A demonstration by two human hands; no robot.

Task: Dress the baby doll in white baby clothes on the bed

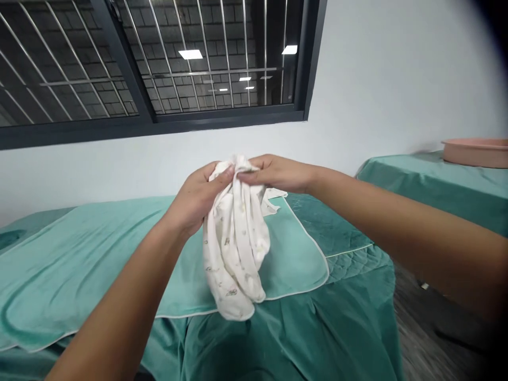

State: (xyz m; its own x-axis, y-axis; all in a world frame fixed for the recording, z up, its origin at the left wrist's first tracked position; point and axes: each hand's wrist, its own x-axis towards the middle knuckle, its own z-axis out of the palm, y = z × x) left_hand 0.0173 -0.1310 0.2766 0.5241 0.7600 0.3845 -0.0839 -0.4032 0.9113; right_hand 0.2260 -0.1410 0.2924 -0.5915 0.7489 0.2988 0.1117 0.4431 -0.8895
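Note:
A white cloth garment with small printed figures hangs in loose folds from both hands, above a light green mat. My left hand is closed on its upper left side, thumb pressed on the gathered fabric. At the upper right, my right hand pinches the bunched top edge, thumb and fingers together. The two thumbs nearly meet at the gathered part. Behind the right side of the garment, more white printed fabric shows; whether it is the same piece I cannot tell. The garment's exact kind is hidden by the folds.
The light green mat with white piping lies over a dark green cover on the bed or table. To the right, a pink basin stands on another green-covered surface. A barred window is set in the wall behind.

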